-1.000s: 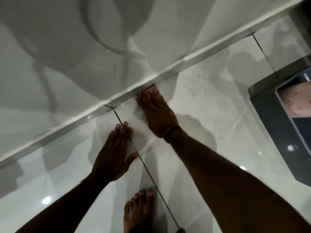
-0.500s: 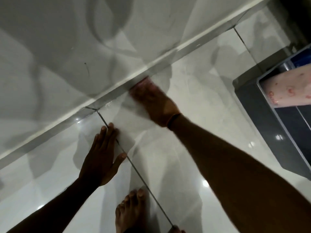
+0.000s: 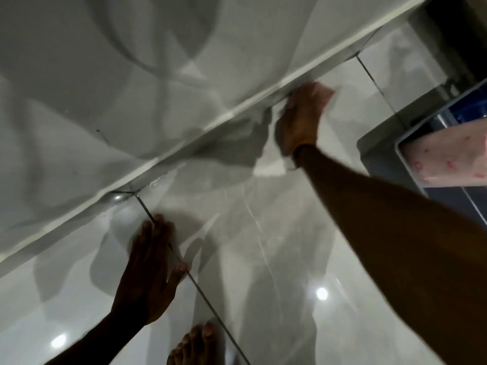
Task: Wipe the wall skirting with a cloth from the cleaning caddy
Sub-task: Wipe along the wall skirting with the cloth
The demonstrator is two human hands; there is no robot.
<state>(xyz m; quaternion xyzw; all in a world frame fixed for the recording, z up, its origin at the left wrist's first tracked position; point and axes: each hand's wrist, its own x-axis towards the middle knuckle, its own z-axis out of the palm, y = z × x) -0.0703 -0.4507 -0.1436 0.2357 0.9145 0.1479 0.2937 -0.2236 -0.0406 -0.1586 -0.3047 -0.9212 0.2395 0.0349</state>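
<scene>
The wall skirting (image 3: 168, 164) runs as a grey strip diagonally from lower left to upper right, under a white ledge. My right hand (image 3: 299, 122) is blurred and presses a pinkish cloth (image 3: 325, 92) against the skirting at upper right; only the cloth's edge shows past my fingers. My left hand (image 3: 151, 270) lies flat, fingers together, on the glossy floor tile beside a grout line, holding nothing.
A grey caddy (image 3: 379, 146) with a pale pink patterned cloth (image 3: 448, 159) in it stands at the right edge on the floor. My bare foot (image 3: 196, 343) is at the bottom centre. The glossy floor tiles (image 3: 263, 233) reflect lights.
My right hand has slid with the cloth along the skirting toward the upper right. The view has shifted, and my left hand stays planted on the floor.
</scene>
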